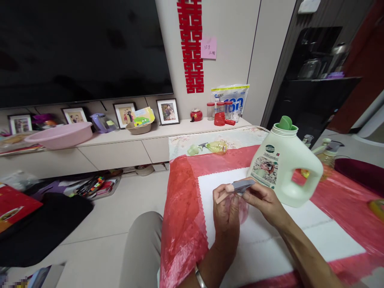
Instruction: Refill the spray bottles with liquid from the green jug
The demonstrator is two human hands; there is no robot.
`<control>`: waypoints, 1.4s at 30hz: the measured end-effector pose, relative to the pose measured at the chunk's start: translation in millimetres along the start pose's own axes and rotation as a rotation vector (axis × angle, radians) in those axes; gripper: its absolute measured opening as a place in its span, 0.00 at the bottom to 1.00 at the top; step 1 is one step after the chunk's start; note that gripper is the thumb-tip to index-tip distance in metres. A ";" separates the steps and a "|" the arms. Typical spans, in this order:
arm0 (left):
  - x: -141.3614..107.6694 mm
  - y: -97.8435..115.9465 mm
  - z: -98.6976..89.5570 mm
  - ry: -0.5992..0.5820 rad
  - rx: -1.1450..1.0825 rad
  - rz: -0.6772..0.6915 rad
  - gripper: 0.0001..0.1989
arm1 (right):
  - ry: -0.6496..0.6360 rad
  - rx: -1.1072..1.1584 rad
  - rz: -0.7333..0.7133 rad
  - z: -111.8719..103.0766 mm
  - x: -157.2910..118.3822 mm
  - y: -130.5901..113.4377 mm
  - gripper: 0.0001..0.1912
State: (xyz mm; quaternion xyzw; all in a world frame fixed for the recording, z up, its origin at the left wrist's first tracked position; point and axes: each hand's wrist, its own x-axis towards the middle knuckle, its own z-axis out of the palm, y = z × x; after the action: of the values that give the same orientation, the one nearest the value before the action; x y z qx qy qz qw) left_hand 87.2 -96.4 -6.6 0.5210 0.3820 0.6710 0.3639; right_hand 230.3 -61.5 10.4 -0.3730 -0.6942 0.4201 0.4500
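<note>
Head view. Left hand [226, 216] at the near middle of the table, fingers curled around the body of a small, clear pinkish bottle [244, 214]; thumb laid up along its near side. Grip closed about the bottle, no spread. A silver bracelet [200, 277] on that wrist.

Right hand [264, 200] comes in from the near right. Thumb and fingers pinch the grey spray head [243, 185] at the bottle's top, thumb low, by the neck; the farther fingers partly hidden, so their exact contact cannot be told. Pale nozzle and trigger point left, over the left hand's fingers.

Bottle is held above a white mat [208, 186] with a scalloped edge, which lies on a red plastic sheet [181, 196]. Whether its base touches the mat: cannot tell.

Just beyond the right hand, a large pale-green jug [288, 160] stands upright, green cup [285, 123] in its mouth. Far side of the table: a yellowish spray bottle [220, 147] on its side, a light-green cap [193, 150] to its left.
</note>
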 end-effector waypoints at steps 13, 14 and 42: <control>-0.4 -8.8 0.4 0.031 0.019 0.037 0.14 | 0.048 -0.014 -0.014 5.5 0.4 1.3 0.15; -0.2 -8.6 0.4 0.032 0.022 0.040 0.14 | 0.033 -0.027 -0.014 4.8 0.2 2.2 0.14; -3.2 -14.3 -2.0 0.051 0.182 0.169 0.11 | 0.049 -0.061 -0.101 6.9 2.0 -7.3 0.16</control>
State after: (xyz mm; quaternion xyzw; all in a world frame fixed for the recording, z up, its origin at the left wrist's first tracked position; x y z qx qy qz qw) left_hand 87.1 -93.2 -21.0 0.5649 0.4053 0.6748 0.2473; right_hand 222.2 -64.1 16.0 -0.3611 -0.7133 0.3663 0.4760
